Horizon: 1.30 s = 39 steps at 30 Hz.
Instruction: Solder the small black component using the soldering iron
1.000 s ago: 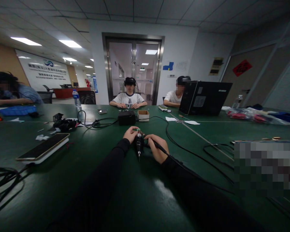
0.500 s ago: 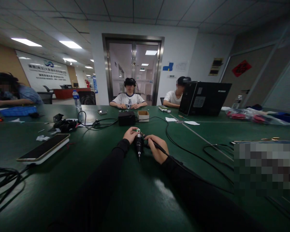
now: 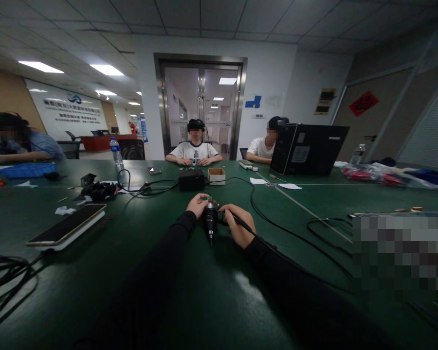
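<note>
My left hand [image 3: 197, 206] is closed, thumb and fingers pinching at a small green piece [image 3: 209, 200] at the far, silver end of a black tapered device [image 3: 210, 221]. This device lies on the green table with its thin metal tip towards me. In my right hand [image 3: 240, 224] is a black corded pen-shaped tool [image 3: 242, 222], held like a pen just right of the device. Its working end points at the device's far end, but the tip is too small to make out. Its cord [image 3: 295, 265] runs back along my right forearm.
Beyond my hands stand a black box [image 3: 191, 180] with cables and a small open carton [image 3: 216, 177]. A phone [image 3: 71, 222] rests on a white block at left. A black computer case [image 3: 308, 148] stands at back right. Other people sit around the table.
The small piece at the device's silver end looks darker and less white than before. Both hands keep almost the same place and grip.
</note>
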Each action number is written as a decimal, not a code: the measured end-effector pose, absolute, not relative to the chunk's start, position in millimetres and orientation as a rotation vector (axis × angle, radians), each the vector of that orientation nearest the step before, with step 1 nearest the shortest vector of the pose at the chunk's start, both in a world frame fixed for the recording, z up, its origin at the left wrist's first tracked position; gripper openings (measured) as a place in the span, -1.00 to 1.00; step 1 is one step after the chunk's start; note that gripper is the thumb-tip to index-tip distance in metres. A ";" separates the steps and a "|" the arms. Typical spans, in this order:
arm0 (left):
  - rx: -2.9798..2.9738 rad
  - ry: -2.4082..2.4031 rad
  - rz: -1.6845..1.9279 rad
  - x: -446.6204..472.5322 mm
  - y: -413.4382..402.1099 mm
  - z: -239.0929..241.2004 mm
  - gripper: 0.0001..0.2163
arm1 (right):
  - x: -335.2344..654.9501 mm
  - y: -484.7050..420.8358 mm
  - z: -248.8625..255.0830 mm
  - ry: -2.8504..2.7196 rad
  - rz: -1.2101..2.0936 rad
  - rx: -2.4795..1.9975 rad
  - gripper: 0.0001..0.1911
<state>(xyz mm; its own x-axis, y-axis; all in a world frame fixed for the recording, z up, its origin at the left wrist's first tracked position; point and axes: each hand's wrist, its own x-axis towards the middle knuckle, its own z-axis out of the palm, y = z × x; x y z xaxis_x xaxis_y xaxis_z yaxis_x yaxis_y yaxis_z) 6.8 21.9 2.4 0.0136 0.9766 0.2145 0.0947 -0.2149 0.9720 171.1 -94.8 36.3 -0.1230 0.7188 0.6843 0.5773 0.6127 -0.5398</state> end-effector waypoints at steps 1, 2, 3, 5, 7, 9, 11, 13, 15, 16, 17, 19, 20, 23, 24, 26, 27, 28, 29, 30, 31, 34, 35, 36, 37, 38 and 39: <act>1.459 1.199 1.301 6.8 24.8 0.1 -0.83 | 171.4 -94.5 36.4 -1.789 0.162 -1.057 -0.75; 1.477 1.236 1.282 6.7 27.6 -1.9 -0.83 | 171.7 -94.2 36.5 -1.776 0.155 -1.060 -0.75; 1.498 1.280 1.262 6.5 30.2 -3.4 -0.83 | 172.0 -93.9 36.5 -1.766 0.149 -1.060 -0.75; 1.570 1.390 1.207 5.3 33.8 -4.1 -0.83 | 172.3 -93.5 36.3 -1.763 0.147 -1.056 -0.75; 1.694 1.507 1.104 3.4 35.0 -1.7 -0.82 | 172.4 -93.4 36.3 -1.769 0.151 -1.057 -0.75; 1.811 1.600 0.941 1.4 34.7 2.5 -0.78 | 172.5 -93.6 36.4 -1.770 0.152 -1.067 -0.75; 1.863 1.660 0.793 0.1 34.0 7.2 -0.73 | 172.8 -93.8 36.6 -1.770 0.153 -1.084 -0.75; 1.859 1.698 0.710 -0.1 32.2 12.7 -0.69 | 173.0 -94.0 36.9 -1.767 0.151 -1.092 -0.75; 1.831 1.719 0.672 0.4 27.4 20.9 -0.64 | 173.4 -94.1 37.3 -1.765 0.145 -1.088 -0.76; 1.796 1.718 0.639 0.7 23.3 26.5 -0.62 | 173.6 -94.2 37.5 -1.764 0.142 -1.086 -0.76; 1.744 1.713 0.590 0.9 17.9 32.8 -0.59 | 173.8 -94.3 37.7 -1.765 0.140 -1.085 -0.76; 1.625 1.683 0.470 1.3 4.1 46.4 -0.55 | 174.3 -94.2 37.9 -1.765 0.140 -1.087 -0.75; 1.582 1.659 0.421 1.8 -3.5 52.4 -0.52 | 174.6 -93.9 37.7 -1.762 0.139 -1.090 -0.75; 1.617 1.584 0.416 6.7 -23.7 61.3 -0.31 | 175.3 -92.6 36.4 -1.750 0.126 -1.103 -0.75; 1.664 1.574 0.460 9.3 -28.5 61.0 -0.26 | 175.5 -92.2 35.8 -1.751 0.123 -1.109 -0.75; 1.747 1.594 0.574 14.7 -35.1 57.4 -0.29 | 176.0 -91.6 34.9 -1.755 0.117 -1.118 -0.75; 1.771 1.612 0.622 16.4 -37.3 55.2 -0.32 | 176.4 -91.6 34.7 -1.756 0.116 -1.121 -0.75; 1.784 1.624 0.662 16.7 -39.1 53.4 -0.36 | 176.7 -91.7 34.8 -1.753 0.115 -1.124 -0.75; 1.784 1.625 0.678 15.2 -41.0 52.3 -0.38 | 177.1 -92.0 35.0 -1.747 0.115 -1.127 -0.75; 1.778 1.615 0.674 11.4 -43.2 51.9 -0.38 | 177.4 -92.4 35.6 -1.742 0.116 -1.130 -0.74; 1.773 1.604 0.651 5.3 -46.1 52.3 -0.37 | 177.7 -92.9 36.2 -1.738 0.119 -1.132 -0.74; 1.798 1.628 0.572 -26.4 -59.8 55.6 -0.35 | 177.6 -94.1 38.0 -1.731 0.137 -1.139 -0.74; 1.819 1.652 0.556 -40.3 -66.3 56.8 -0.35 | 177.3 -94.3 38.3 -1.730 0.142 -1.143 -0.74; 1.832 1.674 0.543 -55.3 -73.7 57.9 -0.35 | 176.8 -94.3 38.3 -1.729 0.146 -1.145 -0.74; 1.832 1.689 0.524 -70.7 -81.8 58.8 -0.35 | 176.3 -94.3 38.0 -1.730 0.149 -1.145 -0.74; 1.820 1.697 0.498 -86.3 -90.6 59.6 -0.33 | 175.7 -94.2 37.6 -1.732 0.152 -1.143 -0.74; 1.796 1.702 0.467 -101.6 -99.9 60.2 -0.31 | 175.2 -94.1 37.1 -1.735 0.155 -1.137 -0.74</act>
